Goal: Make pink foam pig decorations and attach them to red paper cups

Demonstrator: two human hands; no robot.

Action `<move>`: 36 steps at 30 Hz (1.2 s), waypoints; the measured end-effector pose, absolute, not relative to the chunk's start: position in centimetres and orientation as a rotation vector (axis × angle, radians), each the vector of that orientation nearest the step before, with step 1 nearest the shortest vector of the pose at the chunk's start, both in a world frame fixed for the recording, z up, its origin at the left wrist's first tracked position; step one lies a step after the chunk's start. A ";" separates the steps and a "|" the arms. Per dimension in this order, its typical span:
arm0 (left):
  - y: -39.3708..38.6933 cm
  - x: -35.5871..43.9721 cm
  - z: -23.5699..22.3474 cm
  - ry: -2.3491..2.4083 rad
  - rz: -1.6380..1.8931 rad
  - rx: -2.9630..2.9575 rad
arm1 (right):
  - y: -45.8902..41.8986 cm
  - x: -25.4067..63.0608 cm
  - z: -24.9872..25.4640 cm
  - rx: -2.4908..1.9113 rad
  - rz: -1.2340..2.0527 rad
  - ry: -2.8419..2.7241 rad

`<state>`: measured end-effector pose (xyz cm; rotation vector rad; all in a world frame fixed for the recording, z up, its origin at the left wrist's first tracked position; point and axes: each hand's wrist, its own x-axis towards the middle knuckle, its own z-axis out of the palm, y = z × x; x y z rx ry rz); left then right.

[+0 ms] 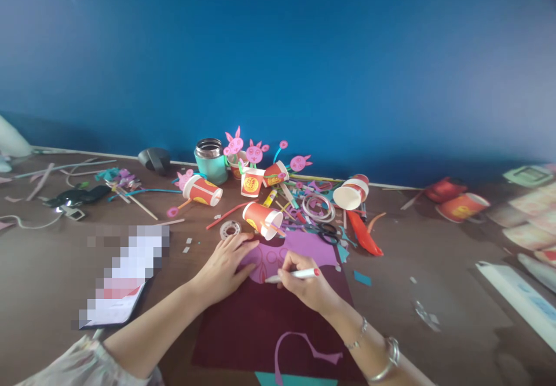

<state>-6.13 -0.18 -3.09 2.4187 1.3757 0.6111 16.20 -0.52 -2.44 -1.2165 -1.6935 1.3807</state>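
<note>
My right hand (302, 281) is closed around a white marker (299, 274) with a red end, its tip touching a purple paper piece (255, 264) that bears red drawn outlines of circles and a pointed ear shape. My left hand (228, 261) lies flat with fingers spread on that paper's left edge. Beneath both is a dark maroon sheet (243, 334), with a curved purple paper strip (280, 354) lying on its lower part. A red paper cup (256, 217) rests on its side just beyond my fingers, next to a roll of tape (230, 229).
Decorated cups (252, 184) with pink animal faces stand by a teal thermos (211, 163) against the blue wall. Black-handled scissors (328, 233), a red balloon (364, 234) and paper scraps lie beyond the sheet. A phone (125, 281) is at left; a white power strip (516, 299) at right.
</note>
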 end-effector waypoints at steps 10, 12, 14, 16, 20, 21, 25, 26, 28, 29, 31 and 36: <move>-0.5 -6.2 -2.8 1.334 0.586 2.429 | 1.3 18.1 -2.4 -1.124 1.292 -1.088; -0.7 -6.3 -2.8 1.301 0.572 2.439 | 1.4 18.4 -2.3 -1.128 1.227 -1.117; -0.9 -6.3 -2.6 1.272 0.544 2.440 | 1.5 18.5 -2.3 -1.160 1.194 -1.195; -1.1 -6.3 -2.4 1.244 0.513 2.440 | 1.6 18.4 -2.4 -1.241 1.186 -1.290; -1.2 -6.3 -2.1 1.215 0.487 2.439 | 1.8 18.3 -2.8 -1.413 1.133 -1.389; -1.1 -6.3 -2.1 1.215 0.486 2.438 | 1.7 18.3 -2.8 -1.427 1.097 -1.406; -1.0 -6.4 -2.2 1.200 0.491 2.437 | 1.2 18.3 -2.8 -1.468 0.993 -1.449; -1.0 -6.4 -2.2 1.194 0.493 2.436 | 1.2 18.4 -2.8 -1.489 0.988 -1.452; -1.0 -6.4 -2.2 1.189 0.491 2.433 | 1.1 18.4 -3.1 -1.523 0.990 -1.457; -1.0 -6.4 -2.2 1.188 0.486 2.432 | 1.1 18.5 -3.2 -1.529 0.991 -1.460; -1.1 -6.3 -2.2 1.188 0.477 2.431 | 1.1 18.5 -3.5 -1.527 0.995 -1.478; -1.0 -6.3 -2.2 1.190 0.491 2.429 | 1.1 18.6 -3.8 -1.524 1.004 -1.504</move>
